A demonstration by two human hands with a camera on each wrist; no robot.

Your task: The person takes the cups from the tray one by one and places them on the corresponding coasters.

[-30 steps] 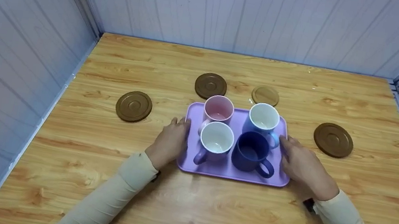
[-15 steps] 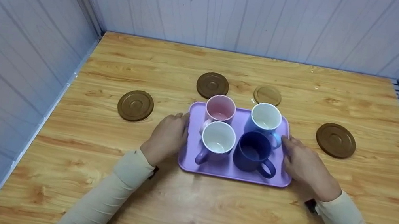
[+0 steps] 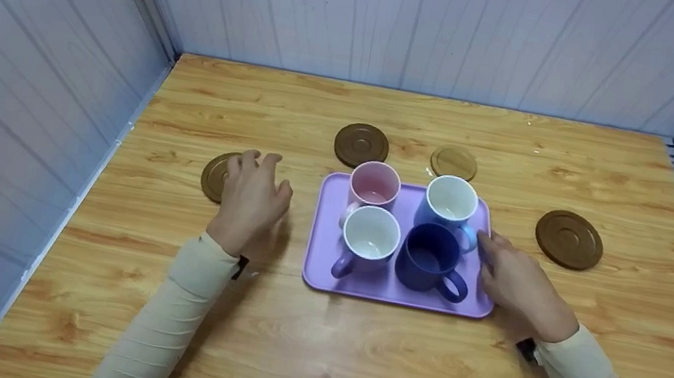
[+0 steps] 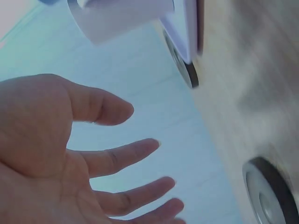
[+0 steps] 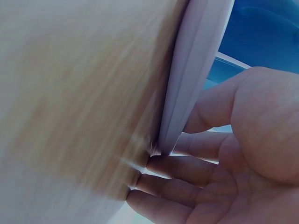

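A lilac tray [image 3: 324,234] lies on the wooden table, bearing several mugs: a pink mug [image 3: 374,185], a mug with a white inside and purple handle [image 3: 370,235], a light blue mug [image 3: 451,200] and a dark blue mug [image 3: 429,258]. My right hand [image 3: 518,285] holds the tray's right edge. The right wrist view has the thumb [image 5: 212,109] inside the rim and other fingertips beneath it. My left hand [image 3: 252,203], apart from the tray, reaches over the left brown coaster [image 3: 213,177], fingers spread and holding nothing; in the head view it partly hides that coaster.
Behind the tray lie a dark brown coaster [image 3: 361,145] and a smaller light wooden coaster [image 3: 453,162]. Another dark brown coaster [image 3: 569,239] is right of the right hand. Pale panel walls [image 3: 404,24] border the table at the back and sides.
My left hand has let go of the tray's left edge and moved left, over the left coaster. The right hand stays at the tray, and the tray and mugs keep their places.
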